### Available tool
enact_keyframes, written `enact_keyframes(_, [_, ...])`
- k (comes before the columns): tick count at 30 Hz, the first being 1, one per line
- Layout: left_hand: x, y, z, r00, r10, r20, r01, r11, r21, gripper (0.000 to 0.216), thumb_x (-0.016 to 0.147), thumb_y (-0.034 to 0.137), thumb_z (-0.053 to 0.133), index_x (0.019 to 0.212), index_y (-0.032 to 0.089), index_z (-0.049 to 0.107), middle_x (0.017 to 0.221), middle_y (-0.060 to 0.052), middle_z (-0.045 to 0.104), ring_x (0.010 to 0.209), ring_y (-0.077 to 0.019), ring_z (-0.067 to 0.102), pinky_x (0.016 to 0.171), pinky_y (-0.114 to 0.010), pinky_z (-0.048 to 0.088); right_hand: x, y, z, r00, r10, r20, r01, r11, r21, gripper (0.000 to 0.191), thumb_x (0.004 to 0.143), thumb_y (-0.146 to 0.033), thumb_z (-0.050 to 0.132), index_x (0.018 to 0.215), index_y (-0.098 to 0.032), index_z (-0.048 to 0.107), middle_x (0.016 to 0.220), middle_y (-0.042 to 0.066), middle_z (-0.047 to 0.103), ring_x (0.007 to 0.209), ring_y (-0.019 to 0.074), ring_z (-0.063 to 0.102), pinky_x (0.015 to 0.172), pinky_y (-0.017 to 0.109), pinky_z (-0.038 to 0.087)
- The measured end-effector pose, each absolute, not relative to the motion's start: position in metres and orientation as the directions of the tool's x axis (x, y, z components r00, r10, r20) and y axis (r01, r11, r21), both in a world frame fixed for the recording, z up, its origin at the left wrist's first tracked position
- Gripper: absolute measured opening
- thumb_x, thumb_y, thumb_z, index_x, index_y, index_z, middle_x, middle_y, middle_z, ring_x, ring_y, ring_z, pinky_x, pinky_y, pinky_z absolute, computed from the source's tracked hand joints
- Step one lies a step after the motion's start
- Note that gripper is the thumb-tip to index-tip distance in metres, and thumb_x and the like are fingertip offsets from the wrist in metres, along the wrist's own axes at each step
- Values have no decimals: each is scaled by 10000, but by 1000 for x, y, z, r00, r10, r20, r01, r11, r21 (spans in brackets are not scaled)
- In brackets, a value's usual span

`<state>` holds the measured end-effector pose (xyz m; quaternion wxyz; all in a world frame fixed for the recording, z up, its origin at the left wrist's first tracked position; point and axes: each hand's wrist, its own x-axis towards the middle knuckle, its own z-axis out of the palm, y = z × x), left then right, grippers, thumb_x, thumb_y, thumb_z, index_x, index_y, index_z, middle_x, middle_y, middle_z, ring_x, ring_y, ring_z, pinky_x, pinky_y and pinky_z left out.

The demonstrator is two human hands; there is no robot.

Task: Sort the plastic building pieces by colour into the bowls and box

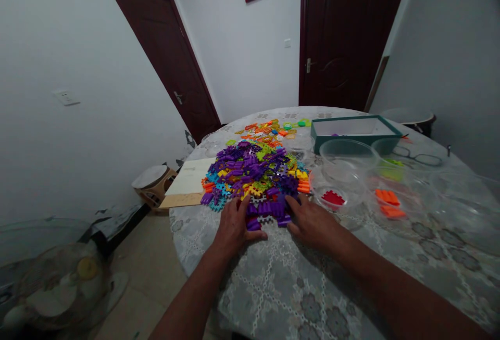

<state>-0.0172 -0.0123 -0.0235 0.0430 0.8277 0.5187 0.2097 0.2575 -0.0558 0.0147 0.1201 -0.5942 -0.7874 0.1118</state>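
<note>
A heaped pile of plastic building pieces [253, 165], mostly purple with blue, yellow, green and orange among them, lies on the round table. At its near edge, several purple building pieces [267, 209] sit in a row between my two hands. My left hand [236, 223] grips their left end, thumb toward me and fingers at the pile. My right hand [312, 221] closes on the right end, its fingertips partly hidden by the pieces. A pale toothed piece [267, 219] lies just in front of the row.
To the right stand clear plastic bowls [347, 155], one with red pieces [333, 198], another with orange pieces [388, 203]. Behind them are a green-edged box [355, 134] and eyeglasses [425, 159]. Orange pieces [261, 130] lie behind the pile. A pale board [187, 181] juts past the table's left edge.
</note>
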Motion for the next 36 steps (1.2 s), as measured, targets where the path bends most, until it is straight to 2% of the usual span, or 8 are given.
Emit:
enact_keyframes(5, [-7,-10,-22,348,879,327,853,-441,277,1167,486,663,963,1494,257,536,1336,-173,539,1227,-417,528,1058,-604,445,246,-53,9,-286,954,89,887,299,-353,632,938,-350,624,1524,-167,472,1331,185,550,1056,294,666,876,382,509])
enact_keyframes(9, [-2,-15,-19,371,860,350,817,-482,316,1072,531,556,970,1463,224,557,1371,-174,509,1260,-401,499,1091,-578,439,240,-51,9,-268,959,96,882,284,-377,615,939,-369,630,1509,-197,478,1287,147,542,1000,269,672,822,356,504])
enact_keyframes(14, [-1,-18,-16,385,836,391,759,-528,382,925,617,482,939,1432,244,572,1352,-147,530,1255,-368,503,1108,-562,439,240,-49,7,-255,962,101,881,274,-385,608,934,-382,643,1498,-221,480,1300,133,537,994,251,672,799,330,493])
enact_keyframes(19, [2,-17,-14,290,850,440,736,-492,465,687,727,448,889,1328,235,633,1292,-135,589,1240,-352,530,1094,-549,452,239,-48,0,-254,958,136,881,287,-377,608,944,-409,637,1507,-234,485,1302,126,549,994,251,678,776,321,492])
enact_keyframes(24, [8,-14,-19,159,858,488,715,-441,542,440,892,413,762,1271,231,634,1241,-125,643,1226,-332,575,1076,-532,467,231,-46,-8,-232,956,181,896,282,-344,558,973,-403,612,1498,-251,504,1264,109,584,969,249,686,757,322,496])
enact_keyframes(30, [18,-13,-32,162,845,509,693,-465,551,560,898,390,776,1385,222,557,1317,-142,605,1274,-324,571,1116,-527,456,228,-44,-14,-213,955,205,904,273,-330,524,977,-362,621,1480,-262,515,1254,111,602,951,230,678,725,303,498])
enact_keyframes(36, [22,-14,-33,246,858,450,683,-483,547,813,743,533,897,1415,224,560,1326,-159,565,1271,-347,562,1100,-531,478,229,-43,-20,-223,944,241,903,294,-315,493,1029,-426,564,1487,-260,494,1247,107,599,896,223,691,679,303,496])
